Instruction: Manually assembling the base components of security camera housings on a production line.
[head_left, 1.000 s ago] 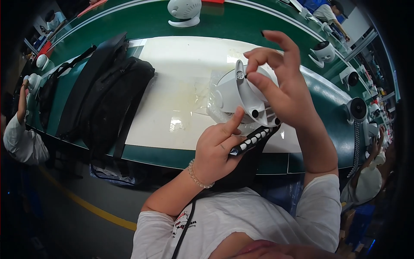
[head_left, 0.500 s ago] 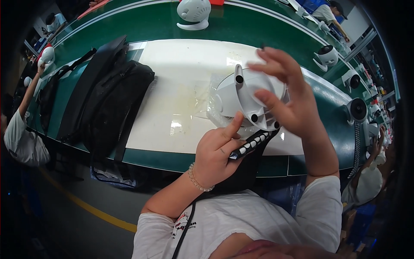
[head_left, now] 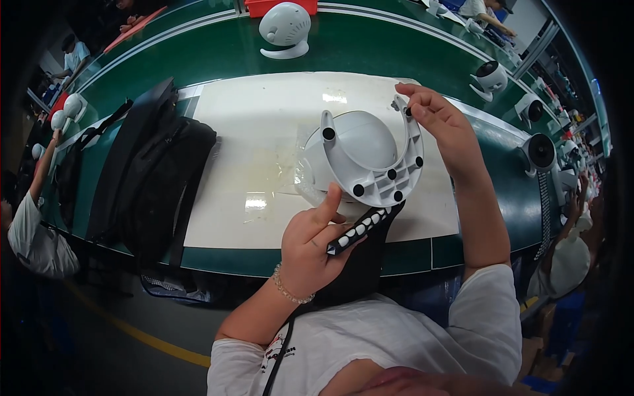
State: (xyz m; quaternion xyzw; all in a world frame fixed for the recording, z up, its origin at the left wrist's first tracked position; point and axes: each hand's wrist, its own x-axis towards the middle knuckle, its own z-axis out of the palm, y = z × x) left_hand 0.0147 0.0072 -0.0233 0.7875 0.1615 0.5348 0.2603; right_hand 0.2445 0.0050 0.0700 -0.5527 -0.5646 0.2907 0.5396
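A white, round-bodied device (head_left: pixel 366 138) lies on the white mat with its curved stand (head_left: pixel 376 188) turned up. Black round foot pads dot the stand's underside. My left hand (head_left: pixel 310 241) is closed on a black strip of foot pads (head_left: pixel 362 231) with a row of white round gaps, and its index finger rests against the stand's near edge. At the tip of the stand's far right arm, the thumb and fingers of my right hand (head_left: pixel 446 129) close on a black foot pad (head_left: pixel 408 112). Clear bubble wrap (head_left: pixel 305 178) lies partly under the device.
Black fabric bags (head_left: pixel 168 178) lie left of the white mat (head_left: pixel 244 119). A similar white device (head_left: pixel 285 30) stands on the green belt, before a red bin (head_left: pixel 254 8). More units (head_left: pixel 538 153) line the right side. Co-workers (head_left: pixel 39 231) are at both sides.
My right hand has gone from blurred, with fingers apart above the device, to the stand's right arm tip. The stand's underside now shows more fully. My left hand still has the strip.
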